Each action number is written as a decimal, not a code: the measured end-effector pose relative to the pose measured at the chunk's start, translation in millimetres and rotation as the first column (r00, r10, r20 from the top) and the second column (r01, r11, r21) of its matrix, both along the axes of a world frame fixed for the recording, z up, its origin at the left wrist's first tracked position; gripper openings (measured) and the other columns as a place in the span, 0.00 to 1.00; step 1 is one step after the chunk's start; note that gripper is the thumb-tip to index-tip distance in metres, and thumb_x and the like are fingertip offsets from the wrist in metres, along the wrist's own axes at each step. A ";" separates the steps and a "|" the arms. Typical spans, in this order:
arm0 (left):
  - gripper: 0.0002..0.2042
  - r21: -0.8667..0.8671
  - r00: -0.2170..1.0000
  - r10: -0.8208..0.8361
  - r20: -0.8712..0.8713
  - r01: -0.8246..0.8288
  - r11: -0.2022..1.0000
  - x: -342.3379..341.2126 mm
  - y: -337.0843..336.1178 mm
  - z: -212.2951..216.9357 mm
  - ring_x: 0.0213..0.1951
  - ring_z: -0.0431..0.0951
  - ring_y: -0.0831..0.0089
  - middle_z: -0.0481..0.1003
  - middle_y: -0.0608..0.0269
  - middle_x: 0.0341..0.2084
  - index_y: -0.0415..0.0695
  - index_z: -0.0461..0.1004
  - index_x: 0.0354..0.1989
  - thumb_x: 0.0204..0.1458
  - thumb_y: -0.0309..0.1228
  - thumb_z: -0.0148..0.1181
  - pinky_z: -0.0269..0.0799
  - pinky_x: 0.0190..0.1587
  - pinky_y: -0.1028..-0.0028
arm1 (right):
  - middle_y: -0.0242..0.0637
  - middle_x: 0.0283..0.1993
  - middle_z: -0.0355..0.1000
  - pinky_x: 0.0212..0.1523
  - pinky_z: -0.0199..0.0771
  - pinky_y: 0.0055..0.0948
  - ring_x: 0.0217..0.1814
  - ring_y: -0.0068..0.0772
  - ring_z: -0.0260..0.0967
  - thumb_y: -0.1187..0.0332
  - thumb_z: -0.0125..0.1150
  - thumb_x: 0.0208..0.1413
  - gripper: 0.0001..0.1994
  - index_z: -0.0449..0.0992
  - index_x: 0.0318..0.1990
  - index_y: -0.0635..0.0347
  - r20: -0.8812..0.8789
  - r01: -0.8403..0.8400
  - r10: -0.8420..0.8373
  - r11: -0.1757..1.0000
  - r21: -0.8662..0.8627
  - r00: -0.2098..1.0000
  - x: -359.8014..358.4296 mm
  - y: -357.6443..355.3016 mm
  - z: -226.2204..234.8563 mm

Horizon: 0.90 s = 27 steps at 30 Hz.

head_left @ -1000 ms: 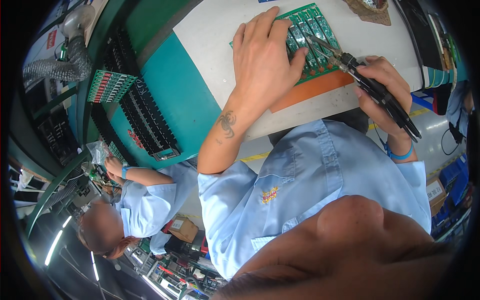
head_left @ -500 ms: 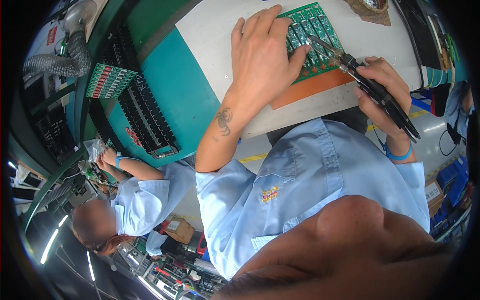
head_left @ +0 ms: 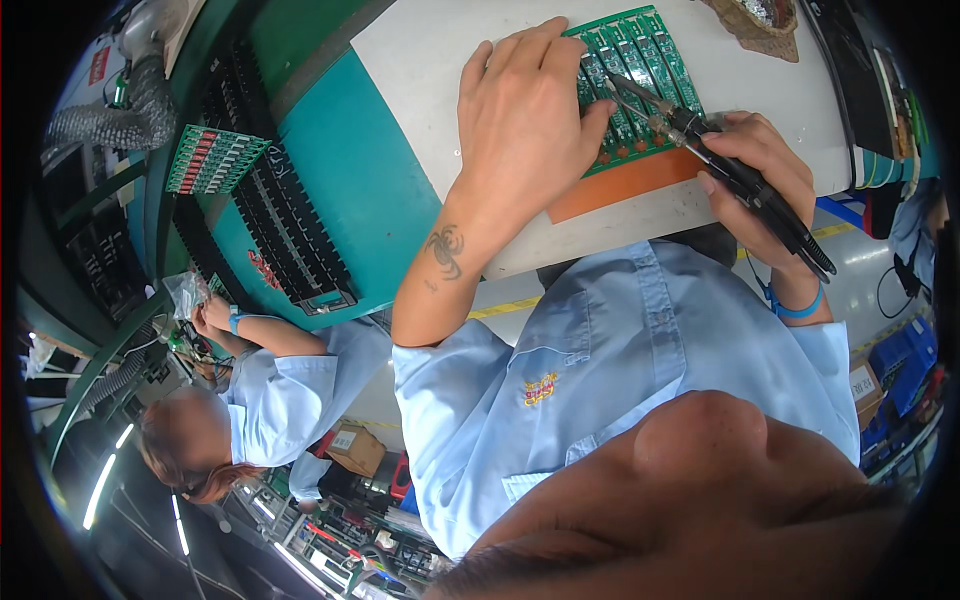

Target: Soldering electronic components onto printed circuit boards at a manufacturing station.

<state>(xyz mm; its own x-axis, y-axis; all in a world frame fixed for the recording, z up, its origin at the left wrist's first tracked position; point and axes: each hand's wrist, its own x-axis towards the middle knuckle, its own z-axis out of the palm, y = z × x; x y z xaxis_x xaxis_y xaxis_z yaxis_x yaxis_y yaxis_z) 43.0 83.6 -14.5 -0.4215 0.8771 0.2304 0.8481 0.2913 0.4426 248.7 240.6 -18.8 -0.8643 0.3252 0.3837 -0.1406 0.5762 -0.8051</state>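
Observation:
A green circuit board panel (head_left: 665, 62), divided into several long strips, lies on the pale work surface with an orange sheet (head_left: 628, 187) under its near edge. My left hand (head_left: 530, 125) rests over the panel's left side, fingers stretched out and thumb touching the board. In my right hand (head_left: 775, 165) is a black two-armed tool (head_left: 748, 182), which looks like soldering tweezers. Its two thin tips reach the strips just beyond my left thumb; whether they touch a part is too small to tell. My left fingers hide the board's left edge.
A teal mat (head_left: 350, 150) spreads to the left, with black slotted racks (head_left: 285, 225) and another board panel (head_left: 215, 160) standing there. A brown scrap-like holder (head_left: 765, 35) sits at the far right. At lower left, a co-worker (head_left: 285, 400) handles a clear bag (head_left: 185, 293).
The tool's tips have moved left across the strips, nearer the panel's left side. The panel appears slightly farther right in view. My left hand keeps nearly the same pose.

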 end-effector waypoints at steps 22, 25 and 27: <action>0.23 -0.017 0.999 -0.015 -0.031 0.015 1.000 -0.6 0.8 2.1 0.58 0.75 0.50 0.76 0.48 0.58 0.38 0.79 0.50 0.46 0.34 0.74 0.61 0.67 0.53 | 0.46 0.40 0.77 0.41 0.75 0.31 0.40 0.40 0.75 0.84 0.67 0.42 0.21 0.80 0.49 0.68 -0.023 0.029 -0.029 1.000 -0.011 0.999 12.8 -2.7 6.0; 0.23 -0.017 0.999 -0.023 -0.034 0.023 1.000 -2.0 0.2 1.3 0.59 0.75 0.50 0.76 0.49 0.58 0.38 0.79 0.50 0.46 0.34 0.74 0.60 0.68 0.52 | 0.46 0.41 0.77 0.42 0.75 0.31 0.41 0.40 0.75 0.84 0.67 0.42 0.22 0.80 0.49 0.68 -0.029 0.014 -0.014 1.000 0.004 0.999 15.6 -4.0 7.2; 0.23 -0.013 0.999 -0.033 -0.029 0.032 0.999 -1.8 -0.1 -0.1 0.59 0.75 0.51 0.76 0.49 0.58 0.38 0.79 0.50 0.46 0.34 0.74 0.60 0.68 0.51 | 0.46 0.41 0.77 0.42 0.75 0.31 0.41 0.40 0.75 0.84 0.67 0.42 0.22 0.80 0.49 0.68 -0.021 0.016 -0.016 1.000 0.000 1.000 18.4 -4.7 8.0</action>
